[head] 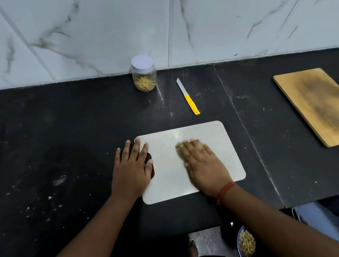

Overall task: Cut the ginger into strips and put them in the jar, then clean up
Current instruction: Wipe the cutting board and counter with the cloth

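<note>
Right hand presses flat, fingers together, on a scrubber mostly hidden beneath them, on the board. Left hand, fingers spread, steadies the board's left edge. Beyond the fingertips, the knife points away; the lidded jar stands upright.

A black stone counter spans the view, speckled with pale crumbs; behind the counter rises a white marble-veined tile wall; below the counter's front edge shows grey floor.
</note>
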